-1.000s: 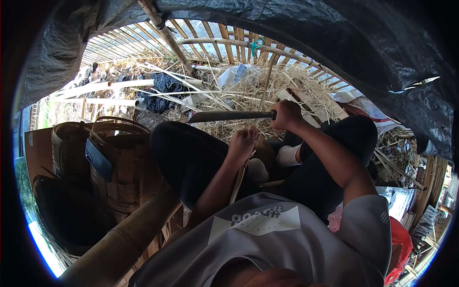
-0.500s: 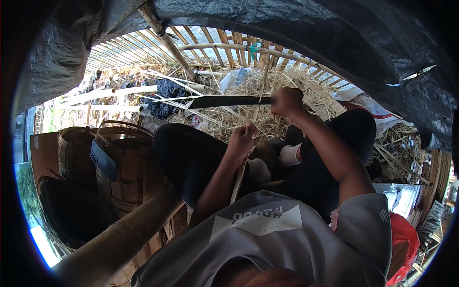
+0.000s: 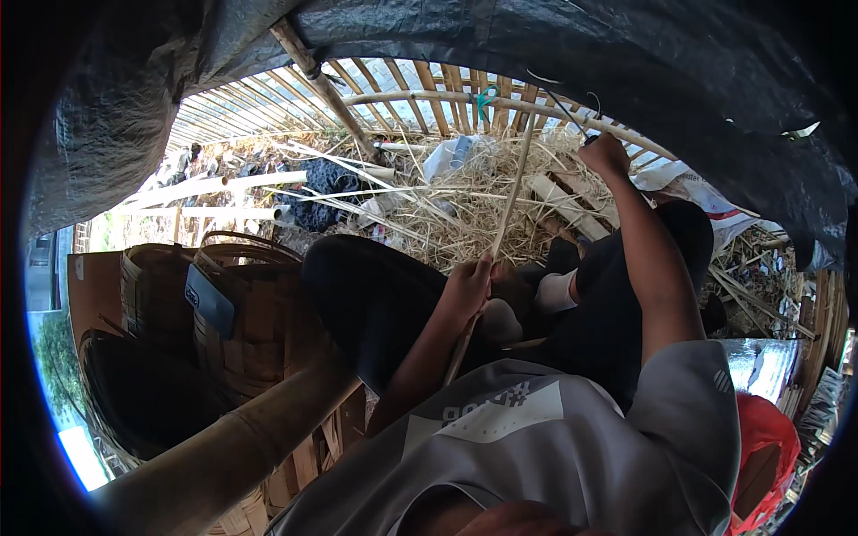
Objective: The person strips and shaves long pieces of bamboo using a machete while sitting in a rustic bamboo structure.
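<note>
My left hand (image 3: 469, 288) is closed around a long, thin bamboo strip (image 3: 512, 201). From beside my body the strip runs up and away, leaning a little to the right, its far end free above the ground. Farther out to the right, my right hand (image 3: 606, 156) grips the handle of a machete (image 3: 567, 112). Its dark blade shows almost edge-on as a narrow line slanting up and left, apart from the strip. A thin pale curl, perhaps a shaving, hangs close above my right hand. Beneath both hands lies a heap of pale bamboo shavings (image 3: 478, 210).
Woven baskets (image 3: 246, 330) stand at my left, with a flat blue-grey object (image 3: 210, 301) on one. A thick bamboo pole (image 3: 241, 438) crosses at lower left. Bamboo lengths (image 3: 259, 181) lie farther off. A slatted fence (image 3: 435, 89) and dark tarp (image 3: 626, 54) close the far side.
My right hand has swung the machete away and to the right, off the strip it was crossing. The blade has turned from broadside to nearly edge-on. My left hand keeps hold of the strip.
</note>
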The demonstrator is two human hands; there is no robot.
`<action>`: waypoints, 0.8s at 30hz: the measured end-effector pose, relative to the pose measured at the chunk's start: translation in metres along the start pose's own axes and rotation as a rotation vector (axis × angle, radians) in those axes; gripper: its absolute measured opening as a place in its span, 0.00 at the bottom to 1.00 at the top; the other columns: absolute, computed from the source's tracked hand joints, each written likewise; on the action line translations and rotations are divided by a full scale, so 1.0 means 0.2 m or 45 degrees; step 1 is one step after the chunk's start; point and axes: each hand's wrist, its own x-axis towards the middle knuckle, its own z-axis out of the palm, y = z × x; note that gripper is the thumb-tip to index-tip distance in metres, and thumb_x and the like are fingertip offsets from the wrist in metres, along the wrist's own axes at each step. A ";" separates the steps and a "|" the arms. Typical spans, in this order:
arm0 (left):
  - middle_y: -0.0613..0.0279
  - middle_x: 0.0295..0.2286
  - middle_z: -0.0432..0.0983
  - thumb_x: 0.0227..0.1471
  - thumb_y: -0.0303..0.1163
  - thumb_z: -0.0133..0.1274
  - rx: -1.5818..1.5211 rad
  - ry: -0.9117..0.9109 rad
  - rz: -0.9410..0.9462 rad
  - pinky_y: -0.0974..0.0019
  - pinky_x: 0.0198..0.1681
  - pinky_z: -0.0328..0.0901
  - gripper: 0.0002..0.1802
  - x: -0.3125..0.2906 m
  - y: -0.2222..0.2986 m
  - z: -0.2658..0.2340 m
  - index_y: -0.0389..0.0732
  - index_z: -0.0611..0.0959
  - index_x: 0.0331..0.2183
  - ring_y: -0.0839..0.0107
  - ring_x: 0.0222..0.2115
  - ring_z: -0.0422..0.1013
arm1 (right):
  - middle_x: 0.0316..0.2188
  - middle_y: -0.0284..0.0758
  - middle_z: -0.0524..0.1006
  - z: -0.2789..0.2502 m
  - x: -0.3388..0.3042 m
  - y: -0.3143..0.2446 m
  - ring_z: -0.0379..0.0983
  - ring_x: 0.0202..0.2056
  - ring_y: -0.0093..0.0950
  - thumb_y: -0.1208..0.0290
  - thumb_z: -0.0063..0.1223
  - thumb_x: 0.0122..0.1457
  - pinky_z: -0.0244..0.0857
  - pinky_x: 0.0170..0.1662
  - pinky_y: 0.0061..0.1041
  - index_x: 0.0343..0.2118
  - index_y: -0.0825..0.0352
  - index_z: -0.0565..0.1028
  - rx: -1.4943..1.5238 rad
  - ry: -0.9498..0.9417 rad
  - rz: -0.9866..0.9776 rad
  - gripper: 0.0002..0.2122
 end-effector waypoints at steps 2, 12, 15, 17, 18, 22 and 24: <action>0.70 0.14 0.65 0.63 0.50 0.41 -0.021 0.082 -0.006 0.74 0.14 0.54 0.24 0.04 -0.01 -0.01 0.41 0.77 0.25 0.83 0.12 0.60 | 0.40 0.48 0.79 0.03 -0.08 -0.03 0.76 0.45 0.41 0.61 0.55 0.45 0.70 0.47 0.37 0.39 0.71 0.79 -0.046 -0.115 -0.014 0.20; 0.67 0.16 0.69 0.65 0.45 0.41 -0.213 -0.119 0.208 0.75 0.18 0.58 0.23 0.03 0.11 0.00 0.37 0.77 0.28 0.81 0.15 0.64 | 0.33 0.49 0.80 -0.07 -0.25 0.00 0.79 0.37 0.40 0.58 0.57 0.44 0.72 0.40 0.36 0.32 0.73 0.80 0.131 -0.360 -0.057 0.20; 0.67 0.17 0.69 0.65 0.45 0.41 -0.234 -0.152 0.294 0.74 0.20 0.60 0.22 0.03 0.11 0.00 0.36 0.78 0.30 0.79 0.15 0.64 | 0.28 0.49 0.80 -0.15 -0.28 0.03 0.80 0.28 0.37 0.57 0.57 0.44 0.71 0.33 0.33 0.29 0.75 0.79 0.211 -0.406 -0.013 0.21; 0.67 0.18 0.69 0.64 0.45 0.42 -0.236 -0.147 0.261 0.74 0.22 0.60 0.22 0.03 0.11 -0.02 0.35 0.78 0.30 0.78 0.16 0.65 | 0.16 0.35 0.73 -0.16 -0.32 0.04 0.67 0.14 0.25 0.64 0.57 0.45 0.61 0.20 0.29 0.22 0.71 0.75 0.526 -0.522 0.078 0.12; 0.68 0.18 0.69 0.64 0.45 0.42 -0.280 -0.149 0.272 0.75 0.21 0.60 0.22 0.04 0.10 -0.02 0.36 0.78 0.30 0.78 0.16 0.65 | 0.14 0.31 0.70 -0.16 -0.32 0.06 0.62 0.12 0.22 0.67 0.56 0.46 0.57 0.18 0.28 0.21 0.69 0.74 0.702 -0.644 0.135 0.10; 0.70 0.18 0.67 0.64 0.47 0.42 -0.354 -0.125 0.252 0.75 0.19 0.58 0.22 0.11 0.04 -0.06 0.38 0.77 0.30 0.81 0.16 0.64 | 0.11 0.21 0.57 -0.18 -0.46 -0.01 0.48 0.11 0.14 0.70 0.55 0.51 0.44 0.16 0.22 0.17 0.60 0.64 1.076 -1.000 0.277 0.11; 0.71 0.19 0.66 0.63 0.48 0.42 -0.342 -0.107 0.222 0.76 0.18 0.57 0.22 0.10 0.07 -0.06 0.40 0.77 0.29 0.81 0.15 0.64 | 0.11 0.20 0.55 -0.17 -0.50 -0.03 0.46 0.11 0.14 0.68 0.56 0.53 0.46 0.17 0.21 0.19 0.58 0.61 1.204 -1.210 0.367 0.13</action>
